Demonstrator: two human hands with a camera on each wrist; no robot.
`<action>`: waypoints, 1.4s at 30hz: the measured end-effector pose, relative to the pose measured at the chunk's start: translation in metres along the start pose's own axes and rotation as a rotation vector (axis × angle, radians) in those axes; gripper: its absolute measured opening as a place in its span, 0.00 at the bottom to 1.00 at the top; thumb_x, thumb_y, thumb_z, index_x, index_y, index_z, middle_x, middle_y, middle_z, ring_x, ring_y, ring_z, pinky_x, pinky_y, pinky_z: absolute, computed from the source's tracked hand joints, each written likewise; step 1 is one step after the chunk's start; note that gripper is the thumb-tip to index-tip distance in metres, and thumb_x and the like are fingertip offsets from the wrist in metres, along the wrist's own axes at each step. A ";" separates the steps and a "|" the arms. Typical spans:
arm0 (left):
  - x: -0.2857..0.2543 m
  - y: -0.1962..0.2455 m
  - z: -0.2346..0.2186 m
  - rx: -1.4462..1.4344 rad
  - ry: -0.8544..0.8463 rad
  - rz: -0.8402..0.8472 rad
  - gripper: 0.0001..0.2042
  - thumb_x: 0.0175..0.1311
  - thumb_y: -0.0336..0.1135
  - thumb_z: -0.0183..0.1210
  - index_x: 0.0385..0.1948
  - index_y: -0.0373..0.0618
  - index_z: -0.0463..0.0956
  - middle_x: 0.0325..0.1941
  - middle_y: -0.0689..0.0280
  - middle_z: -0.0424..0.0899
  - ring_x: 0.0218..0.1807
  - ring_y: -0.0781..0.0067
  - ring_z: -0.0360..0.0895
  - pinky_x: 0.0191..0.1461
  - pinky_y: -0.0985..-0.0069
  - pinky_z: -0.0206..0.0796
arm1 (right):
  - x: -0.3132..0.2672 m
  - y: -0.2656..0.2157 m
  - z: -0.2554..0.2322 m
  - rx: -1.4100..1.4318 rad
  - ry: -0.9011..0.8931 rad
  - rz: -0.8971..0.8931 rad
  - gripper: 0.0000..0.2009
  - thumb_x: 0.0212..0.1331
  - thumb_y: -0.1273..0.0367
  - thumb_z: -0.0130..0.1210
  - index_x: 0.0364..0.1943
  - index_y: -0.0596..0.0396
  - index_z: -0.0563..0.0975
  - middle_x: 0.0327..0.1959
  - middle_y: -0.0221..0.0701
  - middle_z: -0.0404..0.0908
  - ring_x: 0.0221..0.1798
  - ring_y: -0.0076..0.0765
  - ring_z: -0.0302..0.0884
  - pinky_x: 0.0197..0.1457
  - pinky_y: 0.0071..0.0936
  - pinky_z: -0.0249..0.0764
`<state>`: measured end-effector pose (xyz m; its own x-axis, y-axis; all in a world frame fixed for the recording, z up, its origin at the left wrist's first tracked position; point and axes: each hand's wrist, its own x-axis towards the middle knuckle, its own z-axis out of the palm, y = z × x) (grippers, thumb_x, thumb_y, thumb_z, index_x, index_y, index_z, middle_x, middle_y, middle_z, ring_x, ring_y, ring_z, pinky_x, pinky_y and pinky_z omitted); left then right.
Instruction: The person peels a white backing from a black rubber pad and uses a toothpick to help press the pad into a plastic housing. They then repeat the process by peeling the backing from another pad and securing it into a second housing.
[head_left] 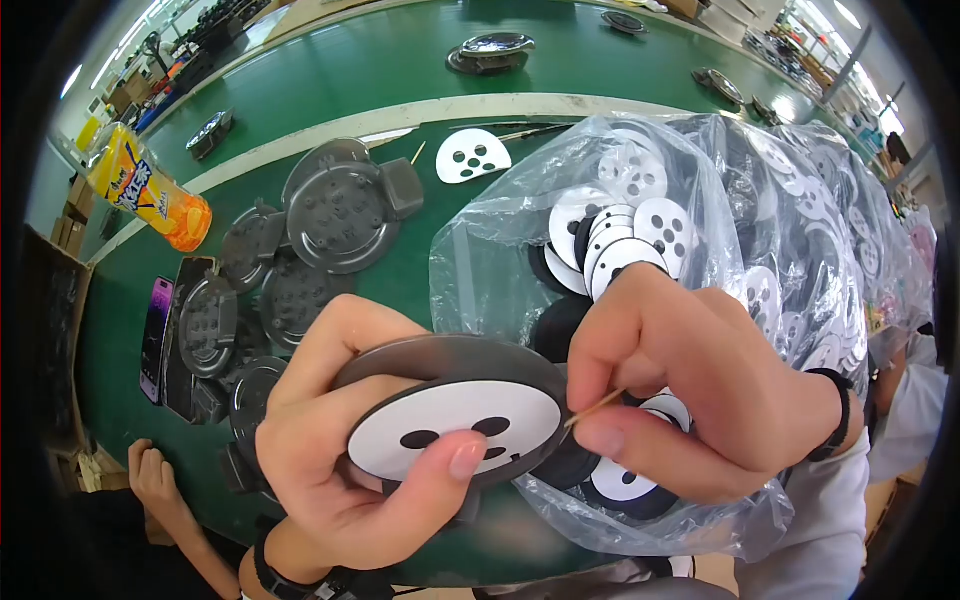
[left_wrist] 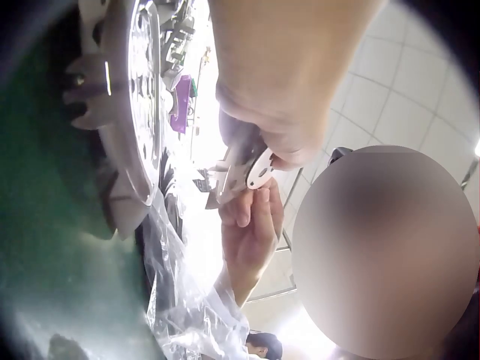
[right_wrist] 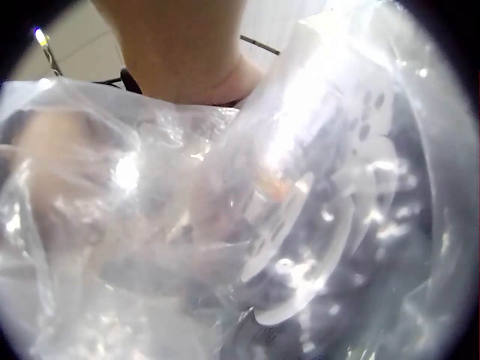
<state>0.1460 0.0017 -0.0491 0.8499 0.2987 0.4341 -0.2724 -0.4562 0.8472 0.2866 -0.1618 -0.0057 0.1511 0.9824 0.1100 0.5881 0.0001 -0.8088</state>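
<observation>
My left hand [head_left: 325, 460] grips a dark grey round plastic part [head_left: 450, 355], with the thumb over a white disc [head_left: 460, 400] on its face. Dark holes show in that disc. Between thumb and index finger, my right hand [head_left: 700, 385] pinches a thin wooden toothpick [head_left: 600, 406], its tip right at the part's right edge. In the left wrist view, the part [left_wrist: 238, 154] appears edge-on between both hands. Clear plastic [right_wrist: 165, 187] blurs most of the right wrist view, hiding the right fingers.
Clear bags [head_left: 480, 250] of white and black perforated discs lie on the right. Several dark grey lids [head_left: 340, 225] lie left, near a phone [head_left: 155, 340] and an orange drink bottle [head_left: 150, 190]. A loose white disc [head_left: 452, 165] lies ahead. Another person's hand [head_left: 155, 480] rests at lower left.
</observation>
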 end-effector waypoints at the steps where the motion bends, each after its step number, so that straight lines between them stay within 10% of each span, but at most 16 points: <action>1: -0.001 0.001 0.001 -0.011 0.017 -0.033 0.18 0.52 0.42 0.58 0.27 0.30 0.74 0.33 0.62 0.69 0.31 0.79 0.64 0.32 0.84 0.55 | 0.000 0.002 0.001 0.005 0.002 0.004 0.06 0.54 0.80 0.48 0.36 0.67 0.67 0.21 0.34 0.75 0.21 0.29 0.75 0.23 0.19 0.69; 6: -0.003 0.002 0.006 -0.038 0.108 -0.119 0.19 0.52 0.43 0.57 0.27 0.30 0.74 0.33 0.62 0.68 0.31 0.79 0.65 0.33 0.84 0.55 | 0.002 0.008 0.006 -0.100 0.110 -0.190 0.06 0.51 0.81 0.49 0.33 0.68 0.67 0.21 0.37 0.75 0.19 0.31 0.74 0.22 0.19 0.69; 42: -0.002 -0.003 0.002 0.120 -0.031 0.100 0.15 0.54 0.42 0.57 0.25 0.35 0.74 0.35 0.59 0.70 0.37 0.74 0.65 0.41 0.78 0.56 | -0.002 0.008 0.015 -0.283 0.276 -0.104 0.04 0.44 0.79 0.56 0.24 0.64 0.73 0.18 0.34 0.74 0.15 0.31 0.71 0.16 0.20 0.62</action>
<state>0.1464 0.0007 -0.0529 0.8353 0.2221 0.5030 -0.3017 -0.5796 0.7570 0.2789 -0.1605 -0.0208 0.2641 0.8927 0.3652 0.8010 0.0079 -0.5986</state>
